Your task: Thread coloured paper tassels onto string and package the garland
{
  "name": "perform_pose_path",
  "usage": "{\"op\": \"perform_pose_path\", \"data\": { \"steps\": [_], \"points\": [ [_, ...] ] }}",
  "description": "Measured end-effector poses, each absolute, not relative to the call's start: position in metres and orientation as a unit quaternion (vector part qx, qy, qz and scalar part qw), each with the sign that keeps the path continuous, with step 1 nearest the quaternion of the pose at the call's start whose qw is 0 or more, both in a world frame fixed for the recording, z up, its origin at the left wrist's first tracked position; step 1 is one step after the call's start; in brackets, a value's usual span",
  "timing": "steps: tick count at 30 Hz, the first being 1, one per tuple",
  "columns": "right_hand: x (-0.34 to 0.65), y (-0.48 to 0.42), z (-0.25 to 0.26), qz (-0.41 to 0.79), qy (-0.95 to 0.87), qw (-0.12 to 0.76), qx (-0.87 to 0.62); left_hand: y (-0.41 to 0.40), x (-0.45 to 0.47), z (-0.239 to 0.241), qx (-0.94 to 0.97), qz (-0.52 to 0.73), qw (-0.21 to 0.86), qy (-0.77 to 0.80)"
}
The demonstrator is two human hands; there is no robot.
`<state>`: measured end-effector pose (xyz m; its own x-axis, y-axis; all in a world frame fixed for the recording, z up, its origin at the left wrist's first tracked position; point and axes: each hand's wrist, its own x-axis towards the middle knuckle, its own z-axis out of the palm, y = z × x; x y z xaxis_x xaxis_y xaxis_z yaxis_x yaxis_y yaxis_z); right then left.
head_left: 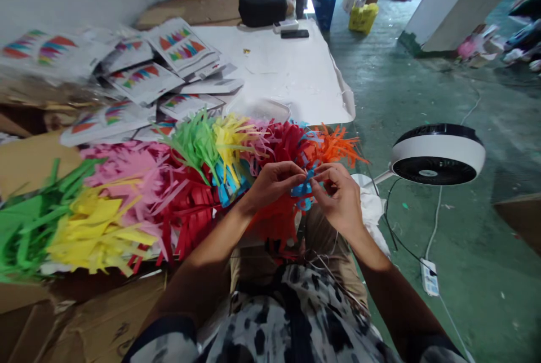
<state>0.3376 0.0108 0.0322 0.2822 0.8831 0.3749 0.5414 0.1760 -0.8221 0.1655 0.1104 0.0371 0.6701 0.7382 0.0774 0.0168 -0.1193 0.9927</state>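
Observation:
My left hand (274, 182) and my right hand (338, 194) meet over my lap, both pinching a small blue fringed paper piece (303, 189). Just behind my fingers lies a mixed bunch of fringed paper (236, 146) in green, yellow, pink, red, blue and orange. Thin strings trail from under my right hand down towards my lap.
To the left, more fringed paper (97, 222) is heaped in green, yellow, pink and red on cardboard. Printed packets (143, 78) are piled behind on a white table (291, 70). A black bag (262, 8) and a phone sit at the table's far end. A white fan (437, 154) and power strip (430, 277) stand on the green floor.

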Motion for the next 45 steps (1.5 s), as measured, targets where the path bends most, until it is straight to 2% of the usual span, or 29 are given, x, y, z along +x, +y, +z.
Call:
{"op": "perform_pose_path", "data": {
  "steps": [7,12,15,22,25,27,34,40,45],
  "points": [
    [0.337,0.01,0.033,0.174,-0.572,0.51,-0.619,0.108,0.17,0.036,0.632,0.305,0.661,0.266],
    [0.337,0.011,0.032,0.169,-0.572,0.514,-0.616,0.107,0.17,0.034,0.648,0.309,0.649,0.252],
    [0.336,0.011,0.032,0.174,-0.578,0.51,-0.613,0.104,0.17,0.033,0.705,0.332,0.564,0.273],
    [0.334,0.01,0.027,0.275,-0.514,0.501,-0.64,0.104,0.172,0.03,0.879,0.363,0.213,0.223],
    [0.334,0.011,0.022,0.275,-0.502,0.534,-0.623,0.105,0.171,0.029,0.883,0.391,0.144,0.217],
    [0.335,0.012,0.019,0.275,-0.512,0.533,-0.615,0.104,0.169,0.03,0.862,0.42,0.162,0.233],
    [0.335,0.013,0.021,0.221,-0.599,0.529,-0.559,0.095,0.17,0.038,0.732,0.474,0.383,0.305],
    [0.337,0.009,0.023,0.214,-0.561,0.582,-0.549,0.075,0.17,0.033,0.753,0.36,0.476,0.277],
    [0.345,0.002,0.024,0.249,-0.458,0.672,-0.527,0.075,0.158,0.016,0.859,0.215,0.416,0.209]
  ]
}}
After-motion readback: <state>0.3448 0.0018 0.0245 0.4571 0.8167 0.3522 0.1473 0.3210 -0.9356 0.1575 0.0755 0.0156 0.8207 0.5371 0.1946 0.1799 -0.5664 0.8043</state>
